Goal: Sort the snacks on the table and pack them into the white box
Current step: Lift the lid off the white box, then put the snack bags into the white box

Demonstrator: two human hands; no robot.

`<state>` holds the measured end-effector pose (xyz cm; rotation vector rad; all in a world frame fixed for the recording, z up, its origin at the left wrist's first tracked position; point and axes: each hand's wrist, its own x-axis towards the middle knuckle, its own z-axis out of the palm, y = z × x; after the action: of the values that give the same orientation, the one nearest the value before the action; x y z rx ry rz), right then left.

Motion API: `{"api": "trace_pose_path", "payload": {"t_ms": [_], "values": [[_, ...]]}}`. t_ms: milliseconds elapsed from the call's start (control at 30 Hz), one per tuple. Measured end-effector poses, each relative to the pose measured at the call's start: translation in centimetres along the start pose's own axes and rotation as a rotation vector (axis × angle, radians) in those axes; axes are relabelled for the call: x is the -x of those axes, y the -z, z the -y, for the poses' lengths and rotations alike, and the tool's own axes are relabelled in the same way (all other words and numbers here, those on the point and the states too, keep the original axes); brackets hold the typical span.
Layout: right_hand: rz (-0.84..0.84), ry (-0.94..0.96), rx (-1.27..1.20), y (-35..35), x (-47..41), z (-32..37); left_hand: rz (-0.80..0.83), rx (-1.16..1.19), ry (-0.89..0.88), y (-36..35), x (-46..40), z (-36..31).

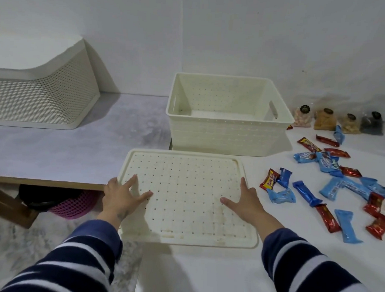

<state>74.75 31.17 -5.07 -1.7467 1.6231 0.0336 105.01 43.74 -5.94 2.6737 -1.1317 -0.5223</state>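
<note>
sleeves: 2, long | navy with white stripes | left hand (121, 198), right hand (246, 202): bare

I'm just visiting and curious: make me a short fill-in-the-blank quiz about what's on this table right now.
1. Both hands, left hand and right hand, rest on the white ____.
2. The white box holds ____ snacks so far.
3. The loose snacks have red or ____ wrappers.
4. Beside the box, along the wall, stand ____ small clear bags.

Missing words: lid; no; blue; four
</note>
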Motion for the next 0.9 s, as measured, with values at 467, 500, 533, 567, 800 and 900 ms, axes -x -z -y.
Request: {"api": "trace_pose_path", "payload": {"t_ms": [467, 500, 533, 567, 800, 900], "values": [[-0.055, -0.104, 0.347, 2.6, 0.3, 1.8, 0.071, -0.141, 0.005, 1.0, -0.9, -3.9], [-0.059, -0.103, 0.362, 3.8, 0.4, 1.8, 0.072, -0.132, -0.035, 1.7, -1.0, -5.2], [-0.065, -0.106, 0.374, 5.0, 0.6, 1.7, 0.089, -0.116, -0.081, 2.3, -1.1, -6.7], [-0.082, -0.121, 0.376, 6.4, 1.1, 1.3, 0.108, -0.092, -0.156, 3.1, -1.0, -8.6], [-0.089, -0.133, 0.376, 14.2, 3.0, 0.1, 0.295, -0.012, -0.496, 5.4, 1.5, -21.2], [-0.138, -0.123, 0.363, 18.8, 4.1, -1.4, 0.27, 0.005, -0.642, 6.4, 3.4, -27.7]]}}
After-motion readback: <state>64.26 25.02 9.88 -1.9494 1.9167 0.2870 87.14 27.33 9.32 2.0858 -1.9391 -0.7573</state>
